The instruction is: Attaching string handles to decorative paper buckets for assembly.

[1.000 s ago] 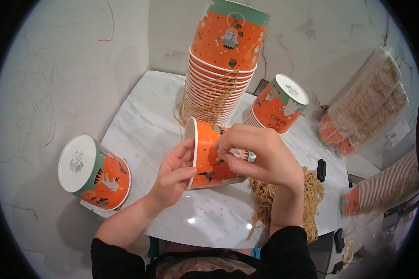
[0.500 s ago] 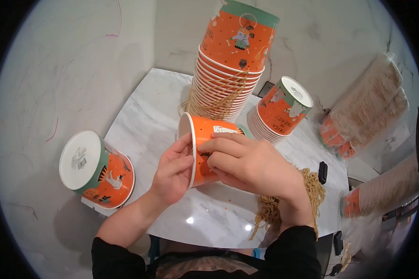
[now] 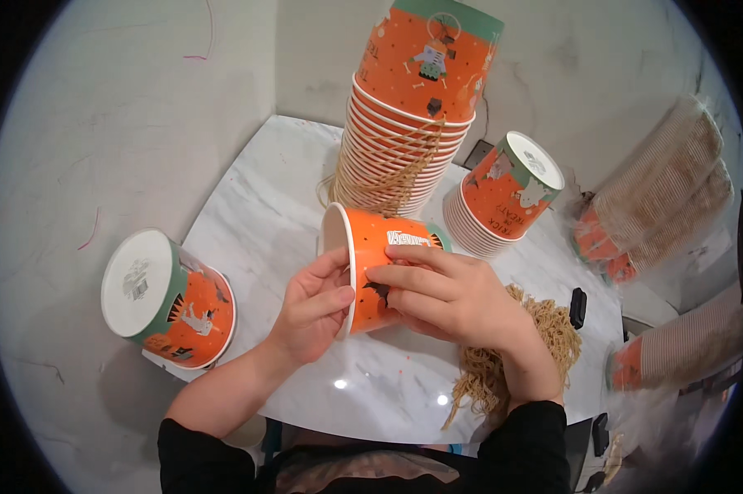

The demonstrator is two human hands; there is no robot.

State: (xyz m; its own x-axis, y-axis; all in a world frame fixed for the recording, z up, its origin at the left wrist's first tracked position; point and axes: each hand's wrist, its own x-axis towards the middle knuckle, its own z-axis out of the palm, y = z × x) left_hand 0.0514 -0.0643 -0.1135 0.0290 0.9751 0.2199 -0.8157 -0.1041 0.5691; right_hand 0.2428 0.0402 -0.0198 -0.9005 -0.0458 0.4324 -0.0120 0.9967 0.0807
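Observation:
An orange paper bucket (image 3: 370,240) with a white rim and a green base band lies on its side in the air between my hands, its mouth turned left. My left hand (image 3: 312,306) grips the rim, thumb outside, the other fingers partly inside the mouth. Against the printed side rest the bent fingers of my right hand (image 3: 458,298); its thumb is hidden, and so is anything small under the fingertips. Close behind stands a tall stack of upturned buckets (image 3: 396,156) with tan cords draped down it. Under my right forearm lies a bundle of tan cords (image 3: 544,329).
A shorter upturned stack (image 3: 503,193) stands at the right rear. One upturned bucket (image 3: 192,317) sits at the table's left edge. Plastic-wrapped bucket sleeves (image 3: 656,193) lie beyond the right side. A small black object (image 3: 578,308) is near the cords. Walls border the marbled table (image 3: 256,189).
The bucket and both hands appear slightly lower and to the right, while the view itself has shifted a little. My right fingers remain on the bucket's side.

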